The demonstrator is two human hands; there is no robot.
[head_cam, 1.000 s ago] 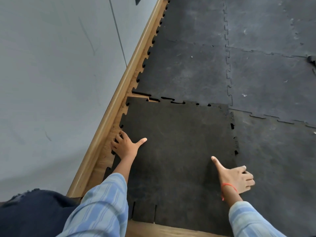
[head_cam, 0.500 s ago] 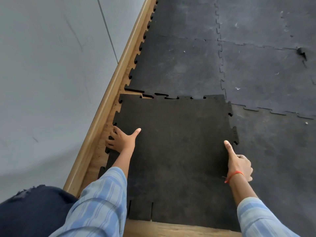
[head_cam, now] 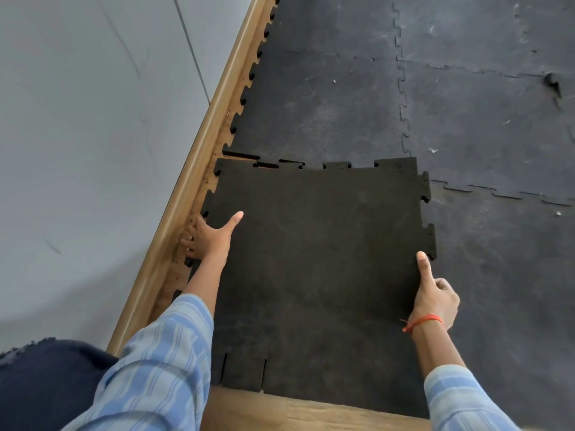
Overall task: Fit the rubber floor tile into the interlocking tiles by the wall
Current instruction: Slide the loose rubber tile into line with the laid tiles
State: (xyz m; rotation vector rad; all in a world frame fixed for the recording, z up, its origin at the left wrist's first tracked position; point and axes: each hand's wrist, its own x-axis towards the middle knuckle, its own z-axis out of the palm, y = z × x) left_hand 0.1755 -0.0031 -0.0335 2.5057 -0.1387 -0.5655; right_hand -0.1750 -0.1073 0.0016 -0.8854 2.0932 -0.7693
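Left hand (head_cam: 207, 236) grips the square black rubber floor tile (head_cam: 317, 262) at its left edge (fingers curl underneath); right hand (head_cam: 435, 295) clasps the right edge, mid-frame.

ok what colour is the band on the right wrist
Orange-red, a thin thread band on the right wrist, seen in the head view.
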